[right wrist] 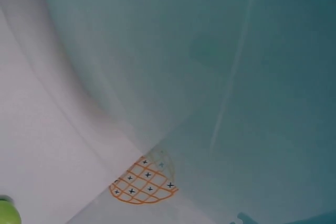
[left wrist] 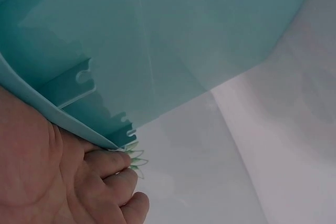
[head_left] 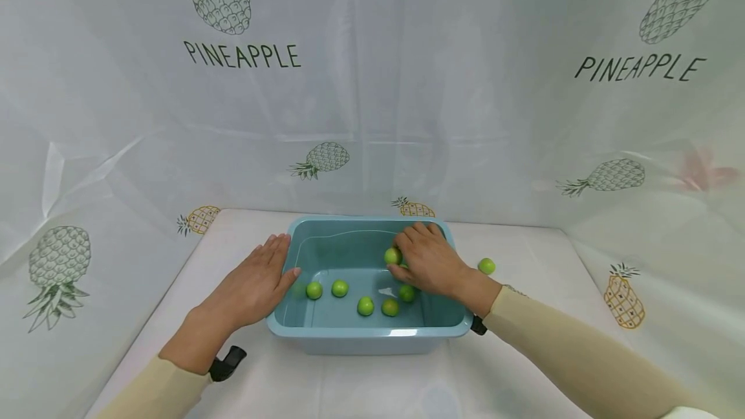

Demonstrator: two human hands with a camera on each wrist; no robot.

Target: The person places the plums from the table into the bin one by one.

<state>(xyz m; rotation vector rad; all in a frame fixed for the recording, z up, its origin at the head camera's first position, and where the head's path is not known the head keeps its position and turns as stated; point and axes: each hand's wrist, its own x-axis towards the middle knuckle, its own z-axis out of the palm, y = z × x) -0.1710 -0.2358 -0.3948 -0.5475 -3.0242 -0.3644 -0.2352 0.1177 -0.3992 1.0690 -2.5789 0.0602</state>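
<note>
A light-blue plastic basin (head_left: 372, 341) stands on the table, with several small round green limes (head_left: 365, 306) on its floor. My left hand (head_left: 253, 280) lies along the basin's left rim, fingers extended outside and thumb over the edge. In the left wrist view its palm and fingers (left wrist: 113, 174) are against the rim. Reaching into the right part of the basin, my right hand (head_left: 429, 260) pinches a lime (head_left: 392, 256) between thumb and fingers. Another lime shows partly beneath that hand. The right wrist view shows only the translucent basin wall (right wrist: 157, 51), not the hand.
One lime (head_left: 486, 266) lies on the white-covered table (head_left: 524, 244) right of the basin. Behind and at both sides hangs a pale sheet (head_left: 372, 83) printed with pineapples. Dark straps (head_left: 228, 363) sit at the wrists.
</note>
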